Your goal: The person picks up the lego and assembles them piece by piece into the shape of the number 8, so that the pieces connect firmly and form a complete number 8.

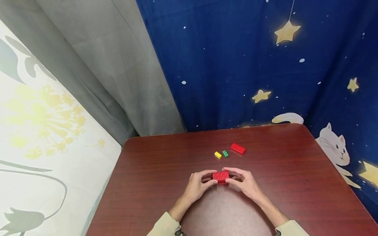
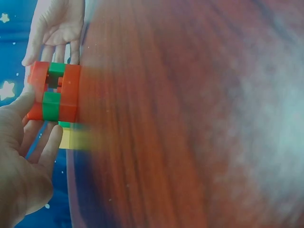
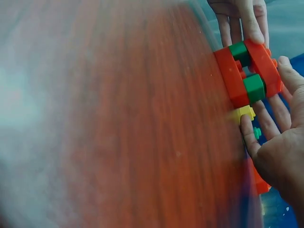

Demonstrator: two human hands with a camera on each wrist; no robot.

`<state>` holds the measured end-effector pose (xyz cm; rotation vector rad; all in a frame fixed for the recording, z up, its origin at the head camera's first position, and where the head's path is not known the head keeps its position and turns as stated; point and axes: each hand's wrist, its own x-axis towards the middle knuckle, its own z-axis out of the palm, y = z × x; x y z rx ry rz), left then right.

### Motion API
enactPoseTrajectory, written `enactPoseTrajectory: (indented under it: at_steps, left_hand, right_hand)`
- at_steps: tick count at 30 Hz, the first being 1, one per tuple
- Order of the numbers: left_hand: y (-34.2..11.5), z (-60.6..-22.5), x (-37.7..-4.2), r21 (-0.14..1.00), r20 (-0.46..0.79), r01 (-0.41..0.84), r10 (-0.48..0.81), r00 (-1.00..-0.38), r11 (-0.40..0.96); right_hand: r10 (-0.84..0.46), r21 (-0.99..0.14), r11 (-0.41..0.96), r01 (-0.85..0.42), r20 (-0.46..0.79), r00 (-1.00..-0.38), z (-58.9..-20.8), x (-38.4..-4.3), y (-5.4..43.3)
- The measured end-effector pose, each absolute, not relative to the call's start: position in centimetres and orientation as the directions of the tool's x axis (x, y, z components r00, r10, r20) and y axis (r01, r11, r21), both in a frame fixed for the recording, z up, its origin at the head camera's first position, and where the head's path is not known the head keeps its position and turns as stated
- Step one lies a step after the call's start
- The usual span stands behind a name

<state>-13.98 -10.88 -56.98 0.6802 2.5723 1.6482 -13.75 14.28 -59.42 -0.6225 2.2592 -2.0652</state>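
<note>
Two red toy bricks with green bricks between them form a small stack [image 1: 220, 177] near the middle of the table. In both wrist views a gap shows between the green bricks [image 2: 51, 105]. My left hand [image 1: 196, 186] grips the stack's left end, its thumb at the near side and fingers at the far side. From the opposite end my right hand [image 1: 247, 184] holds it the same way, thumb near the upper red brick [image 3: 262, 66]. The lower red brick [image 3: 230, 78] sits on or just above the tabletop; I cannot tell which.
Beyond the hands lie a yellow brick [image 1: 218, 155], a small green brick [image 1: 225, 153] and a longer red brick [image 1: 238, 148]. The brown table [image 1: 153, 170] ends at a grey curtain [image 1: 118, 65] and a blue star-patterned curtain [image 1: 224, 65].
</note>
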Motion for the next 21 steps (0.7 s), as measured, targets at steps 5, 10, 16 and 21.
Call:
enactPoseTrajectory:
  at_steps: [5,10,16,21]
  left_hand:
    - [-10.83,-56.59,-14.06,0.875,0.19,0.33,0.376,-0.907,0.355]
    - [-10.54,-56.88,-14.02,0.912,0.155,0.278,0.371,-0.916,0.303]
    - [-10.37,-57.42,-13.88,0.922,0.177,0.28,0.351,-0.92,0.268]
    - [-10.38,-57.56,-13.89,0.932,0.174,0.268,0.347,-0.922,0.245]
  right_hand:
    - [-0.277,-0.949,0.111,-0.296,0.256,-0.926,-59.05,-13.67,14.18]
    - [-0.268,-0.945,0.125,-0.301,0.26,-0.927,-58.98,-13.6,14.19]
    - [-0.274,-0.951,0.085,-0.298,0.266,-0.924,-58.95,-13.64,13.97]
    - [-0.272,-0.951,0.098,-0.294,0.259,-0.927,-58.95,-13.82,13.96]
